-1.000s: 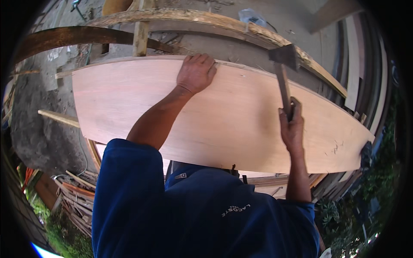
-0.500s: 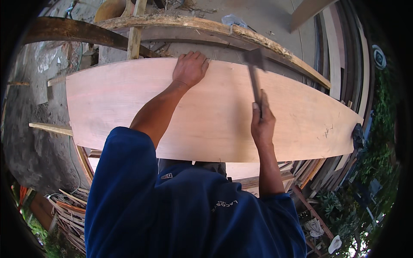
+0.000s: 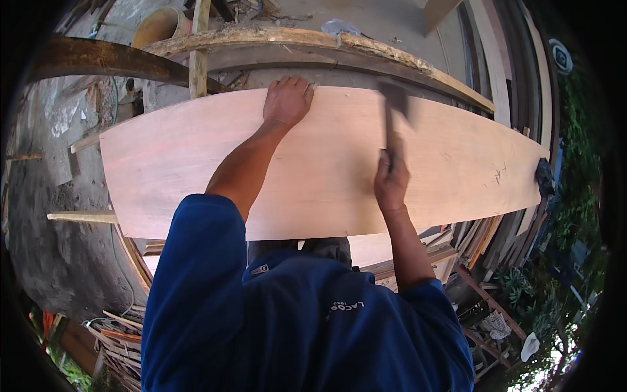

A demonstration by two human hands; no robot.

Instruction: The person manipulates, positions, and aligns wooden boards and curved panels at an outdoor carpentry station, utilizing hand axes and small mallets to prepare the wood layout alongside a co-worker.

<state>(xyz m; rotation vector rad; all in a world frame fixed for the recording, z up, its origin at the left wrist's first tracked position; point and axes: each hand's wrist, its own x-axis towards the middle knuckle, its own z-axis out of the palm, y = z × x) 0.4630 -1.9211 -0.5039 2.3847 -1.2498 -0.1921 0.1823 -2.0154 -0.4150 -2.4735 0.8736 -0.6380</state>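
A large pale plywood sheet (image 3: 313, 170) with curved long edges lies across in front of me. My left hand (image 3: 287, 102) rests on its far edge, fingers bent over the rim and gripping it. Whether those fingers also pinch something small cannot be made out. In my right hand (image 3: 392, 179) is the handle of a dark hammer (image 3: 396, 101), held over the right half of the sheet. Motion smears the hammer's head, near the far edge, so its exact shape is unclear. Small dark marks show toward the sheet's right end.
Beyond the sheet runs a rough-edged timber beam (image 3: 287, 36), crossed by an upright wooden post (image 3: 199, 59). A dark curved timber (image 3: 104, 59) reaches in from the left. Long boards (image 3: 490, 59) stand at the right. Wood strips (image 3: 121, 343) are piled at lower left.
The hammer and my right hand have shifted slightly, with the hammer head lower and a bit to the right. My left hand keeps its place on the sheet's edge. The view has turned slightly.
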